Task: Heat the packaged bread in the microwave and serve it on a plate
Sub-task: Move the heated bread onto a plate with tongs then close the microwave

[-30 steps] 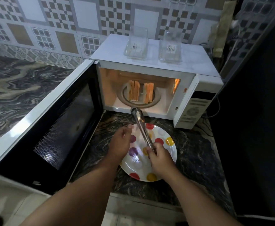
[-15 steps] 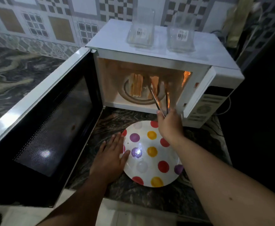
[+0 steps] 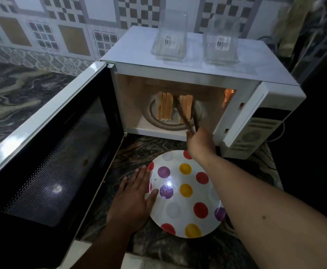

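Note:
The white microwave (image 3: pixel 187 61) stands open and lit inside. Two stacks of bread slices stand on edge on its turntable: the left stack (image 3: pixel 165 108) and the right stack (image 3: pixel 185 106). My right hand (image 3: pixel 201 143) grips metal tongs (image 3: pixel 189 119) that reach into the cavity, their two arms on either side of the right stack. A white plate with coloured dots (image 3: pixel 185 193) lies on the dark marble counter in front of the microwave. My left hand (image 3: pixel 133 199) lies flat, fingers spread, on the plate's left rim.
The microwave door (image 3: pixel 50 152) swings out wide to the left, close to my left arm. Two clear plastic bread packages (image 3: pixel 170 35) (image 3: pixel 221 42) sit on top of the microwave. The counter's front edge (image 3: pixel 158 255) runs just below the plate. A tiled wall stands behind.
My right hand has carried the tongs from above the plate into the microwave, around the right bread stack. My left hand has shifted to the plate's left rim and flattened.

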